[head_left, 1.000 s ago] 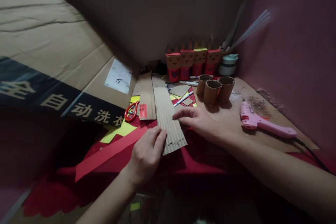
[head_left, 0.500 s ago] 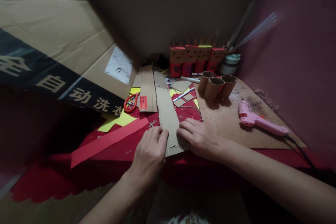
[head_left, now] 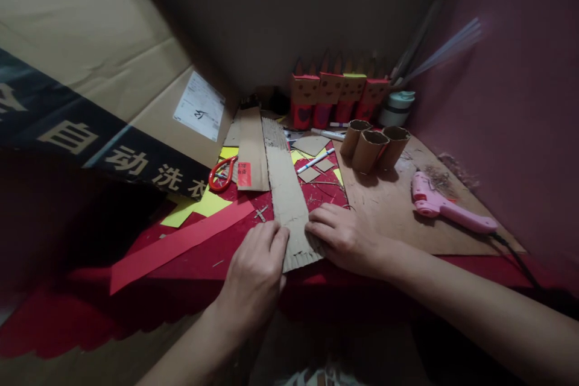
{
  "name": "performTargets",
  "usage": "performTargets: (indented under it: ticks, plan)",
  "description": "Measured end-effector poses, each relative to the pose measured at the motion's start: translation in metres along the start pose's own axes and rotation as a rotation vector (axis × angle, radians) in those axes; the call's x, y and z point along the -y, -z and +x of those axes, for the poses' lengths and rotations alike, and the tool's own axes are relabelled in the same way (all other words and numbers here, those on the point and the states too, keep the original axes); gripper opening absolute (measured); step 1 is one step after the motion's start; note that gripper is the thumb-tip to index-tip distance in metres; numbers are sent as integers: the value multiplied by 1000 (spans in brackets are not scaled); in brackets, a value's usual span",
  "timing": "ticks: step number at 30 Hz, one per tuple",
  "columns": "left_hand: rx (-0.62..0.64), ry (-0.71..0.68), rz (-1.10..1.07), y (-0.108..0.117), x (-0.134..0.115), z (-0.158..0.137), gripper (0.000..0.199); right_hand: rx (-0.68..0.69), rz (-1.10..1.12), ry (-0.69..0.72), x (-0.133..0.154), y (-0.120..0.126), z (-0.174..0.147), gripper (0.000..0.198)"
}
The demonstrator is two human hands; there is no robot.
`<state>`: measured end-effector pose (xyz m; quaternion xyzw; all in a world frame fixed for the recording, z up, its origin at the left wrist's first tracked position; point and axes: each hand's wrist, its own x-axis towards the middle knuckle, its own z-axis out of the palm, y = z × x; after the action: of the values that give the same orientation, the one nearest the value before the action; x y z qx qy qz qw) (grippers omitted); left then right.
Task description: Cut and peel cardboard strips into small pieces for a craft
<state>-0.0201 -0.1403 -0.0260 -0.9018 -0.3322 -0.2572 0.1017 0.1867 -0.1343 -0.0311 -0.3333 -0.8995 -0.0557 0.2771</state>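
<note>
A long strip of corrugated cardboard (head_left: 289,193) lies lengthwise on the red cloth, its near end at the table's front edge. My left hand (head_left: 259,262) is closed on the strip's left edge, thumb on top. On the opposite edge, the curled fingers of my right hand (head_left: 346,238) grip the strip; their tips are partly hidden. Left of it lie another cardboard piece (head_left: 254,145) with a red label, red-handled scissors (head_left: 221,175) partly covered by that piece, and a red paper strip (head_left: 181,247).
Three joined cardboard tubes (head_left: 370,151) and a pink glue gun (head_left: 452,208) rest on a brown board (head_left: 398,229) at right. Several cardboard figures (head_left: 330,96) and a lidded cup (head_left: 397,110) stand behind. A big carton (head_left: 149,102) leans in from the left. Pens and scraps litter the cloth.
The view has shifted slightly, moving the carton and red paper strip a little leftward in the picture. Both hands keep their hold on the cardboard strip, almost still.
</note>
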Motion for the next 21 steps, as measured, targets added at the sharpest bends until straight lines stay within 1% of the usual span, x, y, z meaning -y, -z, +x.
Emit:
performTargets:
  ticks: [4,10,15,17,21]
  plan:
    - [50,48,-30,1,1,1,49,-7,67,-72,1,1,1,19]
    - [18,33,-33,0,1,0,54,27,91,-90,2,0,1,16]
    - [-5,10,15,-2,0,1,53,40,80,-83,3,-2,2,17]
    - [-9,31,27,-2,-1,1,52,44,82,-89,3,-1,3,17]
    - [24,68,11,-1,0,3,47,61,110,-120,4,2,5,17]
